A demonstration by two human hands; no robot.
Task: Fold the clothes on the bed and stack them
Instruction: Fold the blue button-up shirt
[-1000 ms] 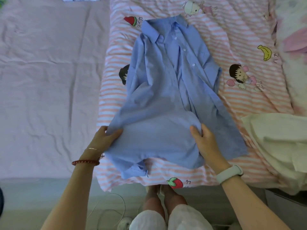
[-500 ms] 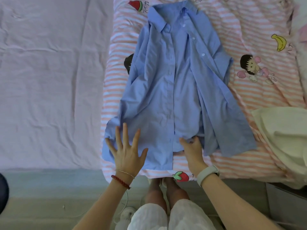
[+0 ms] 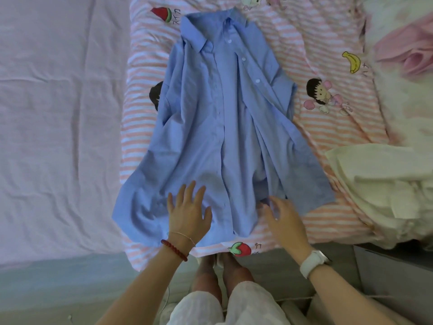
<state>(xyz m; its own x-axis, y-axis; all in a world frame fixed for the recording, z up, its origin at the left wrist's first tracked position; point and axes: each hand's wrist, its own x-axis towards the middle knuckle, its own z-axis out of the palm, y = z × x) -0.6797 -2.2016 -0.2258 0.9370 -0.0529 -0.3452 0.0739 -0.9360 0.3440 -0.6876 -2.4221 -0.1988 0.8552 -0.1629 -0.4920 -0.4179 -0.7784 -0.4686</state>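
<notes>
the blue shirt (image 3: 218, 127) lies front up on the striped bed cover (image 3: 328, 127), long axis running away from the person, collar far, hem near, under the flat, spread left hand (image 3: 187, 214), while the blurred right hand's (image 3: 282, 221) grip looks loose, holding nothing, its fingertips at the hem.

**Shirt spread flat, right hand let go**

A second earlier both hands gripped the bunched lower part of the blue shirt (image 3: 218, 127), its hem doubled up over the body. Since then the hem was drawn down toward the near edge of the bed and the front laid out full length. The left hand (image 3: 187, 214) opened and pressed flat on the lower left panel. The right hand (image 3: 282, 221), which half a second before pinched the hem, loosened beside the placket.
</notes>
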